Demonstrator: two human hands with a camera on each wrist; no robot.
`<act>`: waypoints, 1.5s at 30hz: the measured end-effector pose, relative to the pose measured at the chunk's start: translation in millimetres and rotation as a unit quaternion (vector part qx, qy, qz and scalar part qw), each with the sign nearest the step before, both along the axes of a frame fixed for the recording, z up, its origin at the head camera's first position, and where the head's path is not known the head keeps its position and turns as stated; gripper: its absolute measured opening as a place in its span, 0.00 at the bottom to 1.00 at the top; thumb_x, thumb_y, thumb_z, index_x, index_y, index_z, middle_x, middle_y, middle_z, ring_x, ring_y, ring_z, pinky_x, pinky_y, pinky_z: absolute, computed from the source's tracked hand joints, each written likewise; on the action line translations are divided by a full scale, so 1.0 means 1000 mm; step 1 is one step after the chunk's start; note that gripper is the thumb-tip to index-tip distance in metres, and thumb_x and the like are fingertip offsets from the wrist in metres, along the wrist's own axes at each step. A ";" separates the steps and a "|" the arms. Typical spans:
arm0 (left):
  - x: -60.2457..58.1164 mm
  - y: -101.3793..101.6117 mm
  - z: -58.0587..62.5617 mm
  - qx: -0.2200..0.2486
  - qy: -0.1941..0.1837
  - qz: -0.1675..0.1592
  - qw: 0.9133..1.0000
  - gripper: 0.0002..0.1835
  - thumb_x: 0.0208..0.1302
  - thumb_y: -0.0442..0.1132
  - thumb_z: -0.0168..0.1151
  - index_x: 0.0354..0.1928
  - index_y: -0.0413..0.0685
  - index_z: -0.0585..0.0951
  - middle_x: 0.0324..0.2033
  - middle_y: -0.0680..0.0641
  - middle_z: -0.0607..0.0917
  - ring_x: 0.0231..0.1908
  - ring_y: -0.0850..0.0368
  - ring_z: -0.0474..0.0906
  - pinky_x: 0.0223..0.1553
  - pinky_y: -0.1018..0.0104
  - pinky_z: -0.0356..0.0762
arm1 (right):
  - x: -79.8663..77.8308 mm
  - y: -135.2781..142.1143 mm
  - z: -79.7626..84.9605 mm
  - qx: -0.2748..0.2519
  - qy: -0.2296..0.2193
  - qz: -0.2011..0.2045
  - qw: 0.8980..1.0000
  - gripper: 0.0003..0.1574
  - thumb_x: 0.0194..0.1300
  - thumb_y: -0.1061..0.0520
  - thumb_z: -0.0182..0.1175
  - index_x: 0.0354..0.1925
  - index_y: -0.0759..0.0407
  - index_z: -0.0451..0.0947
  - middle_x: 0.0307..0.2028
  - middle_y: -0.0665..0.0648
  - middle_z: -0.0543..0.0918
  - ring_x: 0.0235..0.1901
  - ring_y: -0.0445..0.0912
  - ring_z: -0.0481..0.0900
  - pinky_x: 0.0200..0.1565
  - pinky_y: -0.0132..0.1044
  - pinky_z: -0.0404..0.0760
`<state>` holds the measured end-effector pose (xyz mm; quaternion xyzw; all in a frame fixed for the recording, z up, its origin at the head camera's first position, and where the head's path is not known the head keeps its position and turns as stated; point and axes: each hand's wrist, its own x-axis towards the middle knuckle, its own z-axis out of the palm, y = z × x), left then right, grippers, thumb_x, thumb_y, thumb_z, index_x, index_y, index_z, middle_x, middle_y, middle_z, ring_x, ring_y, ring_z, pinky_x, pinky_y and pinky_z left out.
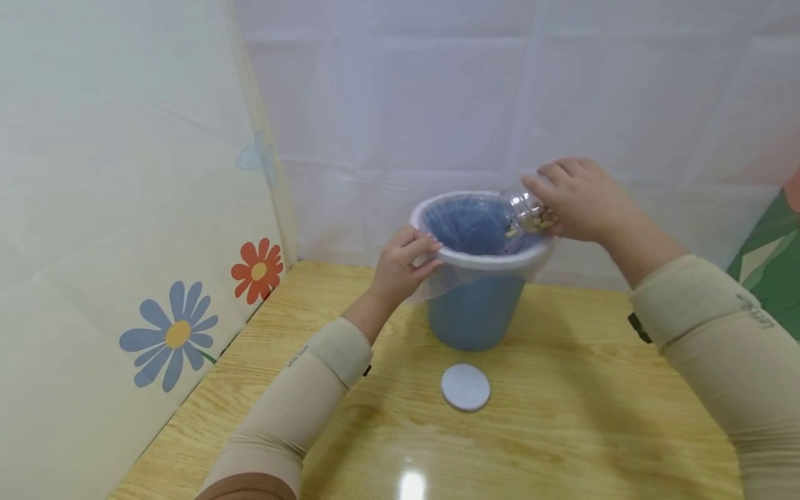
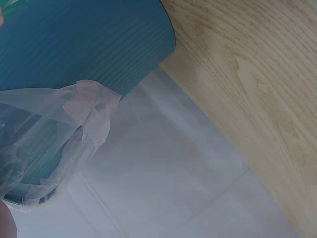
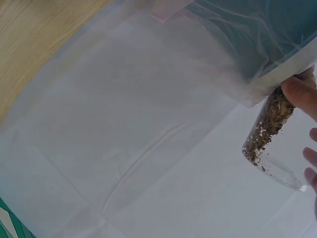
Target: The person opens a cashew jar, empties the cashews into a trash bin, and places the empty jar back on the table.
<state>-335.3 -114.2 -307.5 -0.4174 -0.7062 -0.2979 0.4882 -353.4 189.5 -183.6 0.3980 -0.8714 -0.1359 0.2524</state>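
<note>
A blue trash bin (image 1: 475,316) with a white rim stands on the table, lined with a clear plastic bag (image 1: 459,215) folded over the rim. At the rim's near left, my left hand (image 1: 401,267) pinches the edge between thumb and fingers. My right hand (image 1: 584,198) grips a clear jar (image 1: 521,208), tipped on its side with its mouth over the bin's opening. Brown crumbly bits (image 3: 270,126) and pale pieces lie along the jar's lower side in the right wrist view. In the left wrist view the bag (image 2: 91,106) hangs loosely outside the bin.
A round white lid (image 1: 465,387) lies on the wooden table (image 1: 537,430) in front of the bin. Pale cloth walls stand behind and to the left, the left one printed with flowers (image 1: 178,335). A green pattern (image 1: 769,257) shows at far right.
</note>
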 end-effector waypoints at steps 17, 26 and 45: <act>-0.002 -0.001 0.000 -0.002 0.008 0.001 1.000 0.12 0.42 0.36 0.72 0.32 0.41 0.83 0.30 0.43 0.78 0.36 0.50 0.75 0.43 0.61 0.74 | 0.001 0.000 0.002 0.009 -0.003 -0.006 1.000 0.59 0.37 0.51 0.75 0.65 0.59 0.56 0.55 0.69 0.66 0.55 0.67 0.61 0.57 0.63 0.56; -0.002 -0.001 -0.002 0.003 0.000 -0.001 1.000 0.12 0.42 0.35 0.72 0.32 0.40 0.83 0.31 0.43 0.78 0.36 0.50 0.75 0.44 0.62 0.74 | 0.003 -0.003 0.003 0.047 0.027 -0.012 0.998 0.57 0.38 0.52 0.75 0.63 0.60 0.57 0.55 0.70 0.66 0.56 0.66 0.61 0.58 0.62 0.58; -0.006 -0.001 -0.004 0.002 0.005 -0.003 1.000 0.12 0.43 0.35 0.72 0.33 0.41 0.83 0.31 0.43 0.78 0.36 0.50 0.75 0.43 0.62 0.74 | 0.000 -0.004 -0.001 0.062 0.060 0.019 0.996 0.59 0.35 0.50 0.76 0.63 0.60 0.58 0.54 0.70 0.67 0.56 0.66 0.61 0.57 0.61 0.59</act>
